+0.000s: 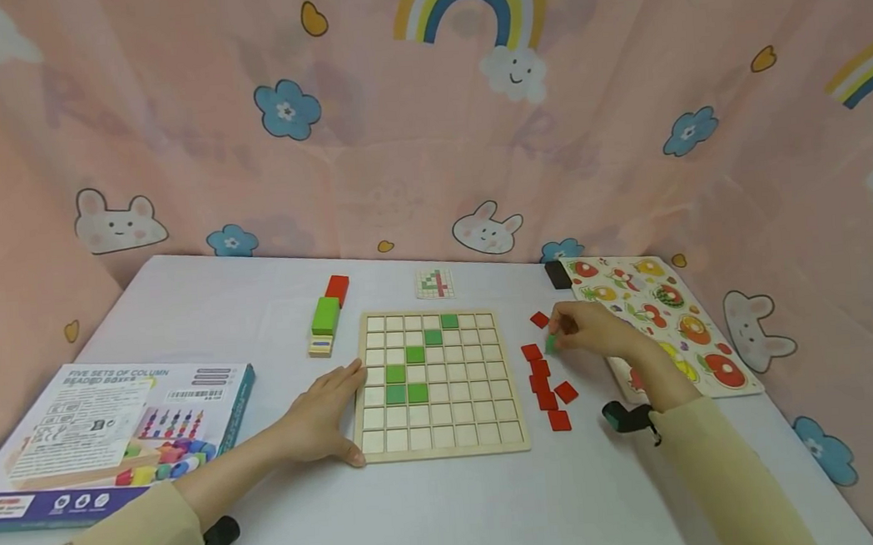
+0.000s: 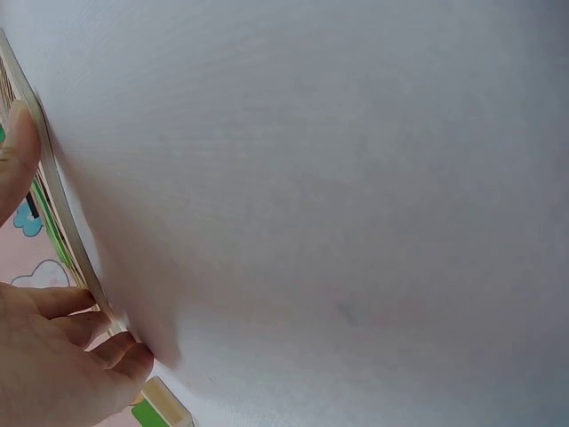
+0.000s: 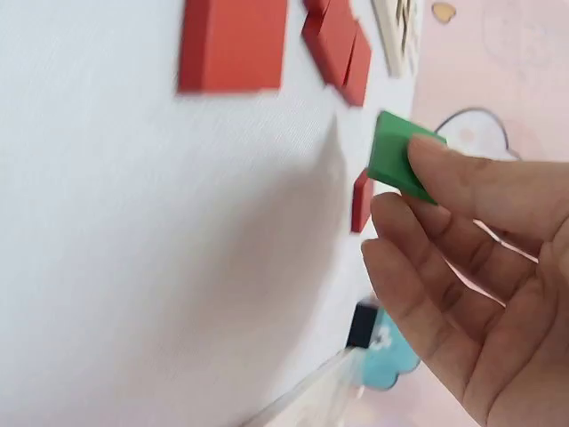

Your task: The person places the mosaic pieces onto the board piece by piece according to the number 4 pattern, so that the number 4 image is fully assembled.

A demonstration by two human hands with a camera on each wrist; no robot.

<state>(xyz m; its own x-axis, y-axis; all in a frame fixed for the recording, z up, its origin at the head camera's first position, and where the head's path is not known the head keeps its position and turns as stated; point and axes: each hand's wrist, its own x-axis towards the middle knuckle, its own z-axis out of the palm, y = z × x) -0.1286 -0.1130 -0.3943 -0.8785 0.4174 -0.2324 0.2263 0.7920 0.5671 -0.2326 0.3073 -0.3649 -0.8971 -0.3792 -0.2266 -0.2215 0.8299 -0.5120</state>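
A square wooden grid board [image 1: 447, 453] lies in the middle of the table with several green tiles [image 1: 415, 355] set in its cells. My left hand [image 1: 324, 417] rests at its left side, fingers along the edge and thumb by the near corner; the left wrist view shows the fingertips [image 2: 133, 351] against the rim. Right of the board, my right hand [image 1: 588, 328] pinches a green square tile [image 3: 396, 151] between thumb and fingers. Several red tiles [image 1: 547, 401] lie loosely on the table below and beside that hand.
Behind the board lies a small pattern card [image 1: 435, 284]. Red [image 1: 337, 288] and green [image 1: 325, 316] blocks stand at its back left. A boxed bead set [image 1: 117, 442] lies far left. A fruit-printed board [image 1: 664, 317] and a black block [image 1: 557, 275] lie right.
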